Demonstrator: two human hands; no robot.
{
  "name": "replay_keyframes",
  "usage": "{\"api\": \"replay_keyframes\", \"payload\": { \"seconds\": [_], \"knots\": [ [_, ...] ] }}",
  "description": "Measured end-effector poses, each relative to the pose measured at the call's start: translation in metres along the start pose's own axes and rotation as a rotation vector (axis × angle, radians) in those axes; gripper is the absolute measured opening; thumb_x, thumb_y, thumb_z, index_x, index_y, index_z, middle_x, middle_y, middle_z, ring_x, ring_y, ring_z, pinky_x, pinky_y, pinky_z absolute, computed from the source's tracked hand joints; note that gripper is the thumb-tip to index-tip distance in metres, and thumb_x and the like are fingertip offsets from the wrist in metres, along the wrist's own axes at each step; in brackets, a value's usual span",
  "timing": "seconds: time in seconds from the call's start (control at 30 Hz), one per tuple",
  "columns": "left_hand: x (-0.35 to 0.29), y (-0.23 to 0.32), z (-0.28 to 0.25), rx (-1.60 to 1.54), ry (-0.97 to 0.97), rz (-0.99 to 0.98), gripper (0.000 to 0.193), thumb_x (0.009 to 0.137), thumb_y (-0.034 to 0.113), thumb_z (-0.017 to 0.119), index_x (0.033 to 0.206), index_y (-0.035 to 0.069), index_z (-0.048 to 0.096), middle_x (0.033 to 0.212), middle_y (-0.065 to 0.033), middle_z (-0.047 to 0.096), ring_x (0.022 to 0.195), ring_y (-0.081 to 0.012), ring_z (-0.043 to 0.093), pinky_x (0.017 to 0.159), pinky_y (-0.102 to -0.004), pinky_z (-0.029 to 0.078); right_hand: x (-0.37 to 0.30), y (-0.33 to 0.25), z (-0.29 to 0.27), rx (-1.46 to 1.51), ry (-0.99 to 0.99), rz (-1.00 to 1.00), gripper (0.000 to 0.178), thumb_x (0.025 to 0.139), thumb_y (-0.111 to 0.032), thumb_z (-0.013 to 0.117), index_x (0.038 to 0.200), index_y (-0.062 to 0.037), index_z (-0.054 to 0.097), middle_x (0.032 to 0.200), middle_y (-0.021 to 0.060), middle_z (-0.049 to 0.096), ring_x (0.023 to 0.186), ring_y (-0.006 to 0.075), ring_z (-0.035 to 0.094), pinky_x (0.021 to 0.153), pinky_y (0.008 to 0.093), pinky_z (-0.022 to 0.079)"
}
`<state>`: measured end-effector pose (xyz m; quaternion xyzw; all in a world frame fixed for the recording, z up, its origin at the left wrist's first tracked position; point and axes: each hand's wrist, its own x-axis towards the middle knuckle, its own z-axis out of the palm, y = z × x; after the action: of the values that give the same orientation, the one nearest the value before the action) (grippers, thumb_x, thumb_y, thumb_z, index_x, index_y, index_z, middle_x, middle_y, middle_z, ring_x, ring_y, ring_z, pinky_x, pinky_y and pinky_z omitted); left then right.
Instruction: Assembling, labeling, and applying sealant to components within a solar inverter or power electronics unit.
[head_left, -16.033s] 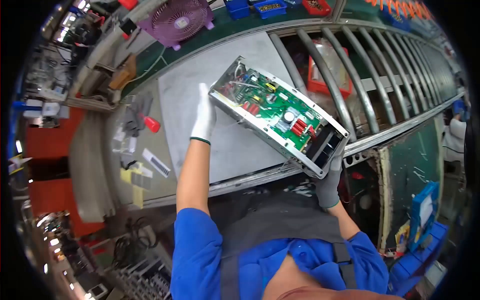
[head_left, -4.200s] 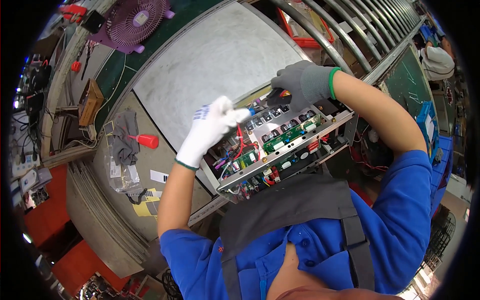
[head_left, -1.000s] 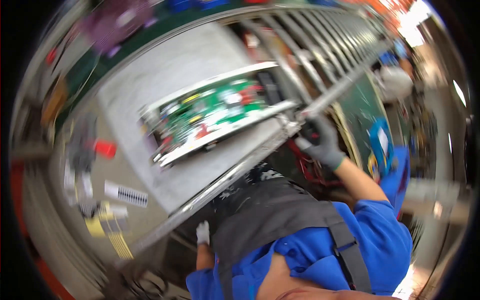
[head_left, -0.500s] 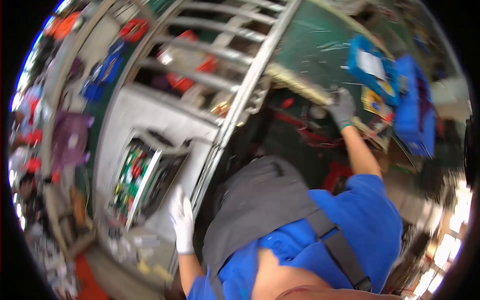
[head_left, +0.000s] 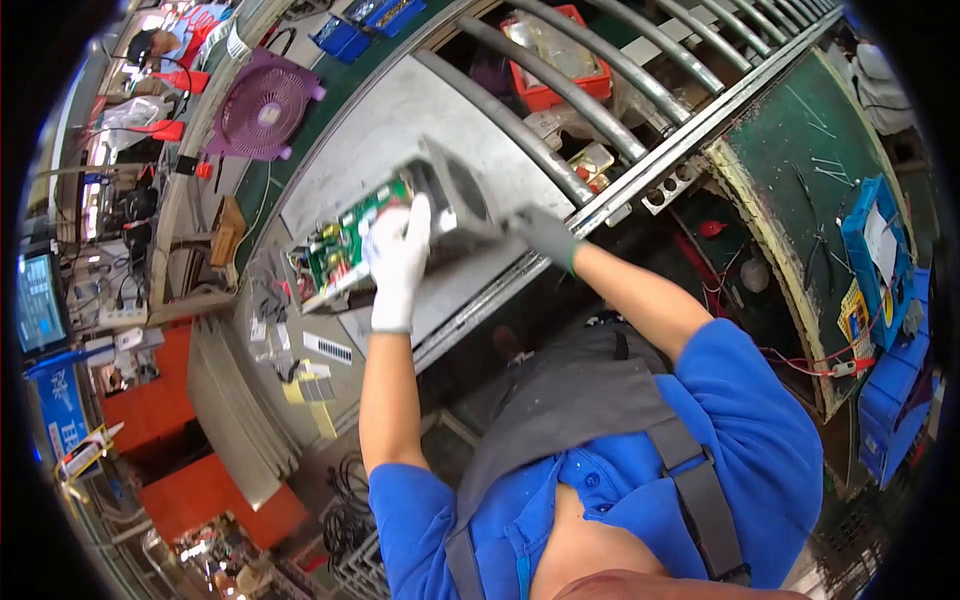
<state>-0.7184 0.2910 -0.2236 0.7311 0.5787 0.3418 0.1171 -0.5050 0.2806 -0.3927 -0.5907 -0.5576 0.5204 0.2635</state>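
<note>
An opened metal-cased electronic unit point(head_left: 465, 190) with a green circuit board point(head_left: 358, 222) and several parts on it rests on a pale grey metal plate point(head_left: 345, 140). My left hand point(head_left: 402, 262), in a white glove, grips the near side of the unit over the board, with its fingers partly blurred. My right hand point(head_left: 545, 236), in a dark grey glove, is at the casing's right corner beside the metal rail. Its fingertips are smeared by motion, so their grip does not show.
Metal rollers point(head_left: 590, 110) run beyond the plate, with a red tray point(head_left: 560, 85) beneath. At right a green bench top point(head_left: 800, 130) carries loose wires and a blue bin point(head_left: 880, 250). A purple fan point(head_left: 268, 105) stands far left, near blue trays point(head_left: 342, 38).
My view has swung left. My right hand has left the green bench for the unit's corner. My left hand has moved from the plate's near edge onto the unit, which has turned.
</note>
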Motion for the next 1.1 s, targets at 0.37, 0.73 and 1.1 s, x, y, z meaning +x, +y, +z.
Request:
{"api": "replay_keyframes", "payload": {
  "seconds": [0.37,0.73,1.1],
  "knots": [
    [-0.101,-0.03,-0.079,-0.24,-0.093,0.441,0.012,0.083,0.016,0.073,0.083,0.007,0.066,0.078,-0.0125,0.064,0.068,-0.0286,0.062,0.062,-0.0384,0.047,-0.149,0.065,0.152,0.07,0.306,0.111,0.038,0.1,-0.034,0.056,0.12,-0.0024,0.062,0.114,0.0233,0.066,0.11,0.0394,0.063,0.092,0.0428,0.05],
    [-0.064,-0.049,-0.077,0.377,-0.196,0.512,0.053,0.091,0.033,0.066,0.136,0.008,0.057,0.135,-0.0158,0.056,0.132,-0.038,0.046,0.113,-0.0612,0.022,-0.123,0.025,0.158,-0.16,0.278,0.567,0.049,0.101,-0.044,0.039,0.106,-0.0049,0.068,0.099,0.0217,0.071,0.101,0.0368,0.067,0.092,0.0445,0.05],
    [-0.058,-0.085,-0.07,0.259,-0.308,0.464,0.02,0.075,0.026,0.077,0.084,0.011,0.066,0.084,-0.0046,0.063,0.081,-0.025,0.056,0.093,-0.0441,0.039,-0.128,0.018,0.145,-0.869,0.1,0.055,0.019,0.078,-0.016,0.063,0.092,-0.0113,0.075,0.089,0.0095,0.072,0.088,0.0321,0.069,0.094,0.0479,0.047]
  ]
}}
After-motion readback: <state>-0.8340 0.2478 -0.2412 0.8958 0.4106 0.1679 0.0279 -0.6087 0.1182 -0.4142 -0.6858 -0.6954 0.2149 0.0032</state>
